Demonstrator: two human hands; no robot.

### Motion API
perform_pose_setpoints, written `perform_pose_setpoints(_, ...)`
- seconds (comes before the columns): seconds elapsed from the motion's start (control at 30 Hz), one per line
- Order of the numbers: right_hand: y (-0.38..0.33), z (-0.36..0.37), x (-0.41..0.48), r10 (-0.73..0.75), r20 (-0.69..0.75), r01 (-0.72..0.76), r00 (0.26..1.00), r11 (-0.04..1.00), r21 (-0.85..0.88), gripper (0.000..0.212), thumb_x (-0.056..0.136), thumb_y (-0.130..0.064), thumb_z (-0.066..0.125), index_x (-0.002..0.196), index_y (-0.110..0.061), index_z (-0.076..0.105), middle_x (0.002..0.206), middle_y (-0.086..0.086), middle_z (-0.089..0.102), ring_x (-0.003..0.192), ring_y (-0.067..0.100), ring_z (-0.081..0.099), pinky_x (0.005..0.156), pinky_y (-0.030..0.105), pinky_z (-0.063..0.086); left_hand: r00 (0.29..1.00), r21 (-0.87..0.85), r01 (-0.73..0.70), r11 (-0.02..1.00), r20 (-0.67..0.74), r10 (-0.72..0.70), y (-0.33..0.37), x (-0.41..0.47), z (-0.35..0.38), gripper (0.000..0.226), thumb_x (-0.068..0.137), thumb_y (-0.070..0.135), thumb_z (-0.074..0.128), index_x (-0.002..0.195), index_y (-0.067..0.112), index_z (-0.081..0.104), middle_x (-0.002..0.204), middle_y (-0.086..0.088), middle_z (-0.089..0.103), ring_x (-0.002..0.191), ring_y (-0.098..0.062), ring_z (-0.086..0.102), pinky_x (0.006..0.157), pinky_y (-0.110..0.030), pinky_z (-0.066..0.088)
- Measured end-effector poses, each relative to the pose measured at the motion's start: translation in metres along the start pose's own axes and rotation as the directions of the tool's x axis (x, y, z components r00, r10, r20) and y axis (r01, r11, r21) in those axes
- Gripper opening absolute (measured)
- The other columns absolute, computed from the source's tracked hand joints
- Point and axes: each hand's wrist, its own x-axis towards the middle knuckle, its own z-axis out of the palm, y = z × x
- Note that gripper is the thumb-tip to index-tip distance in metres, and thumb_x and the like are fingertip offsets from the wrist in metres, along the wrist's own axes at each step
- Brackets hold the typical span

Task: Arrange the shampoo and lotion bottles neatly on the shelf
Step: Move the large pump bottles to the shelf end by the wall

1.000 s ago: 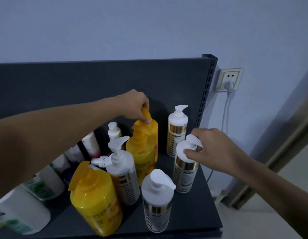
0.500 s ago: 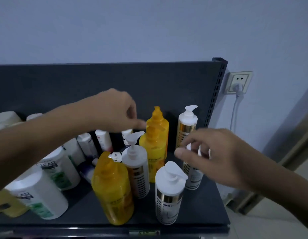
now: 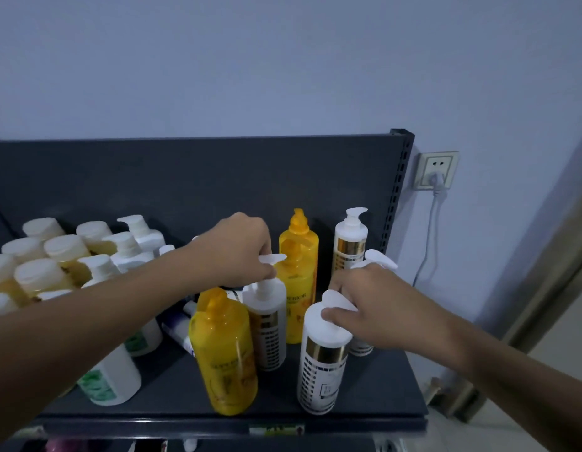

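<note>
My left hand (image 3: 237, 252) pinches the pump head of a white bottle with a gold band (image 3: 266, 331) in the middle of the dark shelf (image 3: 374, 393). My right hand (image 3: 371, 305) grips the pump head of the front white gold-banded bottle (image 3: 322, 363) near the shelf's front right. Another white pump bottle (image 3: 379, 259) stands partly hidden behind my right hand. A yellow pump bottle (image 3: 224, 350) stands at the front, two more yellow ones (image 3: 299, 265) stand one behind the other at the back, and a white pump bottle (image 3: 350, 243) stands at the back right.
Several white-capped bottles (image 3: 55, 252) crowd the shelf's left side, with a green-labelled white bottle (image 3: 110, 376) near the front. Small tubes (image 3: 177, 324) lie flat between them and the pumps. A wall socket with a plugged cable (image 3: 436, 174) sits right of the shelf's upright.
My left hand left the back yellow bottle's pump and took the middle white bottle's pump. My right hand let go of the right-hand white bottle and took the front one's pump. The view shifted left.
</note>
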Motion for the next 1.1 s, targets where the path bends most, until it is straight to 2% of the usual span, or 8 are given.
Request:
perform_pose_setpoints(0.13,0.022,-0.009,-0.003,0.068,0.007,-0.068,0.998,0.997,0.021,0.023,0.093,-0.042,0.064,0.098,-0.020,0.065,0.082,-0.010,0.058,0.077,0.006,0.057,0.058,0.022,0.040,0.997,0.018,-0.081,0.997,0.005,0.080,0.017,-0.009,0.000,0.021,0.083,0.040,0.075,0.084,0.020,0.081,0.078,0.002,0.077,0.071,-0.012,0.071,0.066,-0.037,0.062)
perform_pose_setpoints(0.23,0.030,-0.014,-0.004,0.092,-0.002,-0.092,0.996,0.995,-0.039,0.027,0.095,-0.040,0.062,0.104,-0.014,0.066,0.089,-0.001,0.062,0.082,0.015,0.061,0.066,0.028,0.048,0.993,-0.020,-0.112,0.994,0.026,0.112,0.029,-0.016,-0.003,0.019,0.082,0.038,0.074,0.086,0.020,0.082,0.079,0.005,0.077,0.072,-0.011,0.071,0.065,-0.035,0.061)
perform_pose_setpoints(0.43,0.039,-0.018,0.000,0.051,-0.047,-0.058,0.998,0.987,-0.152,0.029,0.099,-0.037,0.056,0.112,-0.013,0.063,0.096,0.004,0.062,0.082,0.018,0.057,0.057,0.021,0.036,0.982,-0.162,-0.162,0.973,0.071,0.176,0.061,-0.031,-0.001,0.015,0.086,0.038,0.076,0.093,0.025,0.081,0.086,0.011,0.076,0.072,-0.003,0.066,0.065,-0.024,0.057)
perform_pose_setpoints(0.67,0.047,-0.017,0.015,-0.040,-0.041,0.033,0.998,0.986,-0.161,0.020,0.097,-0.033,0.059,0.101,-0.014,0.060,0.090,0.002,0.061,0.074,0.016,0.052,0.054,0.019,0.030,0.979,-0.209,-0.200,0.957,0.006,0.206,0.088,-0.020,0.015,0.019,0.081,0.037,0.076,0.089,0.019,0.080,0.086,-0.001,0.077,0.081,-0.016,0.071,0.070,-0.043,0.059)
perform_pose_setpoints(0.77,0.052,-0.016,0.026,-0.055,-0.036,0.050,0.998,0.991,-0.125,0.016,0.095,-0.031,0.063,0.098,-0.015,0.062,0.078,-0.007,0.051,0.072,0.017,0.050,0.054,0.021,0.029,0.975,-0.231,-0.222,0.947,-0.028,0.222,0.098,-0.019,0.016,0.021,0.083,0.037,0.076,0.094,0.020,0.081,0.085,0.000,0.076,0.074,-0.012,0.066,0.062,-0.033,0.056)
perform_pose_setpoints(0.83,0.053,-0.019,0.031,-0.075,-0.009,0.074,0.997,0.993,-0.090,0.012,0.092,-0.024,0.066,0.083,-0.025,0.058,0.071,-0.014,0.043,0.065,0.014,0.048,0.054,0.021,0.029,0.973,-0.238,-0.231,0.944,-0.064,0.222,0.106,-0.018,0.018,0.022,0.086,0.038,0.074,0.092,0.018,0.081,0.076,-0.001,0.070,0.066,-0.013,0.059,0.050,-0.021,0.040)
perform_pose_setpoints(0.93,0.054,-0.023,0.038,-0.140,0.032,0.142,0.990,0.988,-0.068,0.047,0.084,-0.022,0.073,0.064,-0.041,0.035,0.063,-0.016,0.042,0.056,0.005,0.043,0.055,0.024,0.032,0.973,-0.264,-0.225,0.938,-0.109,0.203,0.115,-0.016,0.022,0.028,0.088,0.037,0.073,0.080,0.011,0.077,0.066,-0.004,0.062,0.061,-0.014,0.051,0.045,-0.019,0.028)
perform_pose_setpoints(1.1,0.061,-0.034,0.050,-0.100,0.130,0.107,0.986,0.993,-0.044,0.041,0.080,-0.021,0.078,0.068,-0.047,0.048,0.069,-0.006,0.067,0.066,0.009,0.063,0.064,0.038,0.055,0.963,-0.272,-0.256,0.928,-0.154,0.220,0.122,-0.015,0.028,0.025,0.086,0.036,0.076,0.085,0.011,0.075,0.070,0.002,0.059,0.057,-0.010,0.047,0.049,-0.019,0.026)
